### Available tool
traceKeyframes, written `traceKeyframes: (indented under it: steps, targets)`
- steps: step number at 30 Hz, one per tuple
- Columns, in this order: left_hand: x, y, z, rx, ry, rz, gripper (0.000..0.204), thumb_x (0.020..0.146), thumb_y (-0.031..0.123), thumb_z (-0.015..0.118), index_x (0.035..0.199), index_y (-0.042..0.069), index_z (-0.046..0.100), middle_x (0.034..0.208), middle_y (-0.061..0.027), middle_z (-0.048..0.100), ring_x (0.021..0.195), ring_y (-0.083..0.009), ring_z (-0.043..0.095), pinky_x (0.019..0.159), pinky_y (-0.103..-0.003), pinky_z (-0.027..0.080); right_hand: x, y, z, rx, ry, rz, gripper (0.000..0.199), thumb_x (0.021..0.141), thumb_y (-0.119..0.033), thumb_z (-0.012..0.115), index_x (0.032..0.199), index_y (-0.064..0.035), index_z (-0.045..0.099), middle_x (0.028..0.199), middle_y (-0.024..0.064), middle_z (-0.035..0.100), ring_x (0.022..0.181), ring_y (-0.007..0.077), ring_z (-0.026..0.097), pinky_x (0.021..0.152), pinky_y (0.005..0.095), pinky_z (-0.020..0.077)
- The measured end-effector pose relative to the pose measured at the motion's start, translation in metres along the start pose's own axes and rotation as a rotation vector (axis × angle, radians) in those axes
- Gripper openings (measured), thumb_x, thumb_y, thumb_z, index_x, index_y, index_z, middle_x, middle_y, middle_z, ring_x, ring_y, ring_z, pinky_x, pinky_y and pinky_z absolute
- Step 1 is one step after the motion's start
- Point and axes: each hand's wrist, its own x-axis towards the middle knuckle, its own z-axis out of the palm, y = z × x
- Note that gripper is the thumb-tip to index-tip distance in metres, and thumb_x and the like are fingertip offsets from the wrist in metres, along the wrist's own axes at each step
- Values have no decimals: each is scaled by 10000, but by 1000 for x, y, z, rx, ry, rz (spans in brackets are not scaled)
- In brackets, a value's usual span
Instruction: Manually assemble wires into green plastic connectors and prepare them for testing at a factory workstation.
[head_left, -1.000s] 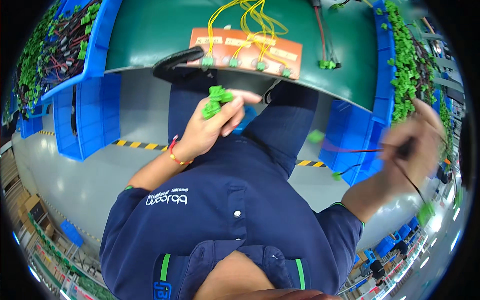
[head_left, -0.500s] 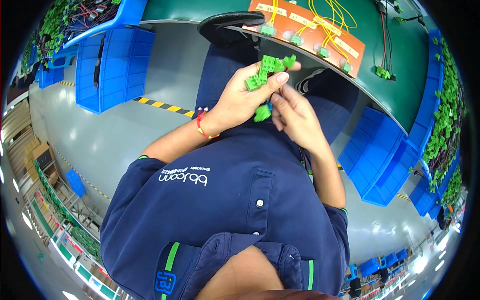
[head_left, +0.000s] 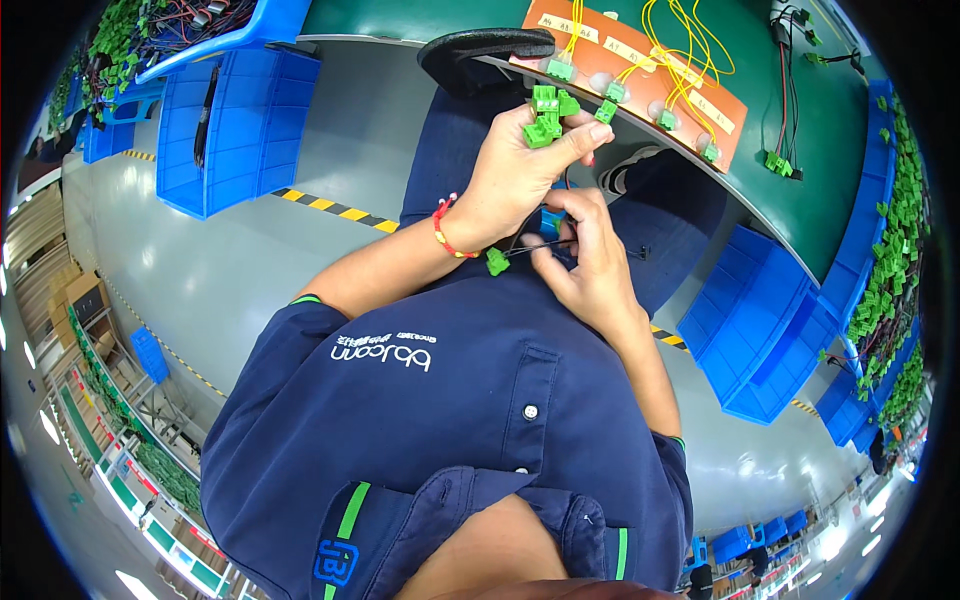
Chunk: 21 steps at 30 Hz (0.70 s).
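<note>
1. Head view: the right hand (head_left: 595, 260) has been drawn down and apart from the left hand (head_left: 515, 165), beside whose fingers it was placed half a second ago.
2. A loose connector (head_left: 498, 262), earlier seen close by the right fingertips, is now found lower and further left, on black wires (head_left: 527, 248) before the navy shirt (head_left: 430, 430).
3. The tip connector (head_left: 606, 112), at the left thumb tip, has been brought just beside a mounted connector (head_left: 614, 91) on the board (head_left: 640, 98); whether they touch cannot be told.
4. A cluster (head_left: 545, 115) of green connectors is gripped in the closed left hand.
5. The right hand is half open, its fingers curved; black wires are passed across the gap to the thumb, but whether they are gripped cannot be told.
6. The board's left end is overlapped by a black thing (head_left: 480, 55), rounded, its kind unclear.
7. The green table (head_left: 400, 18) is flanked by ribbed blue bins and a heap (head_left: 890, 250) of connectors.
8. The orange board is flat and pale-labelled, topped by thin, looped yellow wires (head_left: 575, 30).
</note>
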Motion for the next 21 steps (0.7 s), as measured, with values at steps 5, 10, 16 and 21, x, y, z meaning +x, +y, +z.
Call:
traceKeyframes:
  steps: [5, 10, 16, 21]
  targets:
    - [1, -6, 3, 32, 44, 134, 156, 911, 178, 689, 958, 30, 700, 736, 15, 617, 592, -10, 475, 503, -179, 324, -2, 4, -6, 274, 188, 81, 286, 870, 48, 614, 1141, -24, 559, 991, 108, 536, 796, 179, 580, 701, 271, 493]
    - [3, -8, 6, 169, 65, 284, 126, 877, 133, 727, 950, 32, 710, 754, 30, 628, 636, -14, 508, 538, -171, 357, 1, 9, -17, 64, 329, -45, 153, 968, -21, 490, 1075, 11, 595, 1037, 136, 527, 902, 197, 546, 767, 269, 463]
    - [-1, -2, 9, 95, 84, 187, 113, 881, 148, 721, 921, 43, 716, 711, 39, 606, 597, -9, 480, 508, -172, 337, 3, -2, -14, 496, 238, 144, 174, 1002, -105, 502, 1060, 20, 608, 839, 21, 555, 685, 66, 510, 626, 201, 419]
    - [-2, -2, 12, 69, 107, 152, 92, 878, 147, 720, 912, 61, 715, 678, 46, 577, 533, 0, 416, 477, -180, 286, 0, -9, -19, 632, 96, 133, 166, 987, -98, 532, 1080, 22, 597, 835, 25, 553, 683, 54, 493, 607, 190, 392]
